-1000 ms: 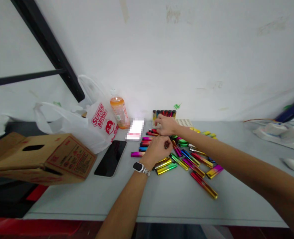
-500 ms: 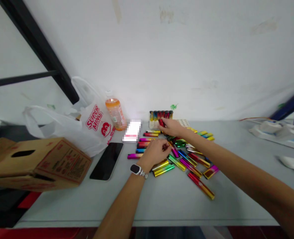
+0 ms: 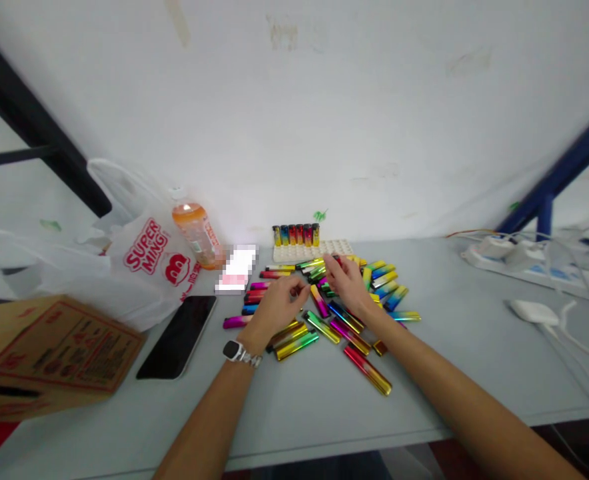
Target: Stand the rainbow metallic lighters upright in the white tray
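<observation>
Shiny two-tone lighters [image 3: 368, 371] lie in a loose pile on the grey table. Behind them, several lighters [image 3: 300, 235] stand upright in a row in a white pegged tray [image 3: 294, 253]. My right hand [image 3: 345, 280] is over the back of the pile, in front of the tray, its fingers closed on a lighter [image 3: 338, 261] of which only a dark red bit shows. My left hand [image 3: 280, 303], with a watch at the wrist, hovers at the pile's left side. Its fingers are curled together, and whatever they may hold is hidden.
On the left are a cardboard box [image 3: 59, 347], a white plastic bag [image 3: 139, 267], an orange drink bottle [image 3: 198, 233], a black phone [image 3: 177, 338] and a blurred-out white item [image 3: 238, 267]. A power strip [image 3: 529, 267] and white charger [image 3: 534, 311] with cables lie right.
My right hand has drawn back from the tray toward the pile, the red lighter still in its fingers. My left hand stays low over the pile. The camera view has turned right.
</observation>
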The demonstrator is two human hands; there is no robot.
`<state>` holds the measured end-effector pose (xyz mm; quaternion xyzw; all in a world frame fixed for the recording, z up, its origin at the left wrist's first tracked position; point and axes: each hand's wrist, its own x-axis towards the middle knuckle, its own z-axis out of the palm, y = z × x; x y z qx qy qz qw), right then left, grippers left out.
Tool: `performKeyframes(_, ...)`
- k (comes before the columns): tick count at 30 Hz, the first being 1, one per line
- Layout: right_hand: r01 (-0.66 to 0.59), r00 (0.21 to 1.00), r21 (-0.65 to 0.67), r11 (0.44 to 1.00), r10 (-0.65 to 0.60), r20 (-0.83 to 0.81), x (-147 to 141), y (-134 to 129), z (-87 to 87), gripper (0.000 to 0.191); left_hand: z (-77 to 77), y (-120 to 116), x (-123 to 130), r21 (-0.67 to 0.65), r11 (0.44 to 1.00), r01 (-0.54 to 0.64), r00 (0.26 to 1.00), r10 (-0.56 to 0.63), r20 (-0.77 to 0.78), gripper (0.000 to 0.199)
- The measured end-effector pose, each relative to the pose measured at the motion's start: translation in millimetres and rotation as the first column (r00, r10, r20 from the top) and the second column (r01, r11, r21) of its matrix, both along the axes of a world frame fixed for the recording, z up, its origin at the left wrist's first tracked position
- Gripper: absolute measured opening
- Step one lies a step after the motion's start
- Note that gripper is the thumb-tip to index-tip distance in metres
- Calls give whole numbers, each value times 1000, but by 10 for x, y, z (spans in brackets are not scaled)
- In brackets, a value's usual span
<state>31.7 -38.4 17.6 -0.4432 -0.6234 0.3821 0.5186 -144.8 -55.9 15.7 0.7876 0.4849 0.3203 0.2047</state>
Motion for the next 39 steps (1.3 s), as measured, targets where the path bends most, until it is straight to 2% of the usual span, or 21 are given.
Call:
performKeyframes(2,89,994,7,996,-90,59,3,-34,-20,47,17,-19,32,-16,1000,13,1000,-13,-2,27)
performKeyframes(5,160,973,18,987,-161,167,-3,-64,-12,43,25,-34,66,-21,1000,20,1000,-20,-11,27)
performKeyframes(10,188,957,0,982,-183,223,-21,-81,21,31,6,-36,78,-14,1000,6,999,-6,-35,29)
performKeyframes(15,215,948,-8,977,-207,241,-20,-77,-3,35,2,-38,75,-27,1000,-7,999,6,-43,30)
performKeyframes(22,135,984,14,991,-136,114,-14,-96,-69,52,18,-46,72,-36,999,9,999,-10,-31,28)
performKeyframes(27,177,974,-20,984,-172,148,-26,-79,-64,44,1,-39,73,-26,1000,12,999,-13,-42,28)
performKeyframes(33,201,953,23,979,-201,228,-2,-52,-49,32,-15,-32,76,-12,1000,-1,998,0,-63,29)
performKeyframes(36,189,962,24,982,-190,196,-11,-51,-77,33,2,-42,77,-20,1000,2,998,-4,-63,29)
performKeyframes(39,97,992,43,994,-100,78,-25,-43,-106,28,18,-54,79,-28,1000,13,999,-15,-49,28)
